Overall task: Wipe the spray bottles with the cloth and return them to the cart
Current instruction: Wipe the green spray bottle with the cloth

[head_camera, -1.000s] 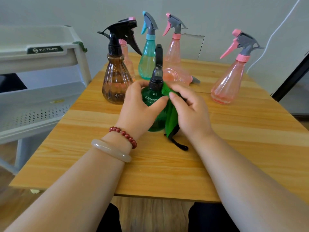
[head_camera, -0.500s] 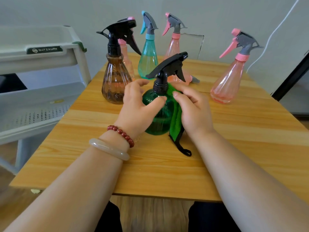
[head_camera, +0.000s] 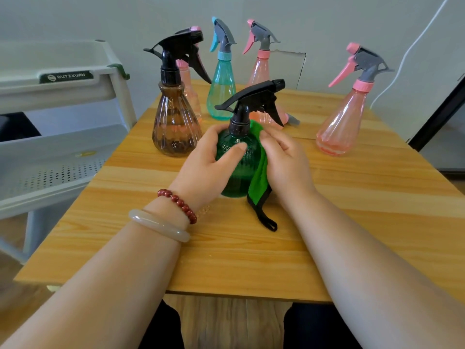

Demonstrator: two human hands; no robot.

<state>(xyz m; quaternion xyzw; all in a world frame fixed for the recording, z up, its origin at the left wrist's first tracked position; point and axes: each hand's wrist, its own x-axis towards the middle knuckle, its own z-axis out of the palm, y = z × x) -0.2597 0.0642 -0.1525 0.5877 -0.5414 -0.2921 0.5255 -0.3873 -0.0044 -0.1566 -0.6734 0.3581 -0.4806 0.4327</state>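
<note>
A green spray bottle (head_camera: 237, 170) with a black trigger head stands upright on the wooden table (head_camera: 251, 260). My left hand (head_camera: 206, 165) grips its round body from the left, thumb across the front. My right hand (head_camera: 286, 157) presses a green cloth (head_camera: 259, 177) with black edging against the bottle's right side. The cloth's lower corner and black loop hang down onto the table.
Behind stand a brown bottle (head_camera: 175, 127), a teal bottle (head_camera: 221, 91), several pink bottles, one (head_camera: 344, 122) at the right and one lying on its side (head_camera: 276, 117). A white cart (head_camera: 57, 127) with perforated shelf is at the left. A white cable runs down the wall at right.
The green bottle has been turned, so its trigger head now points left-to-right across the view instead of facing away. Both hands stayed on it, the cloth shifting slightly down its right side.
</note>
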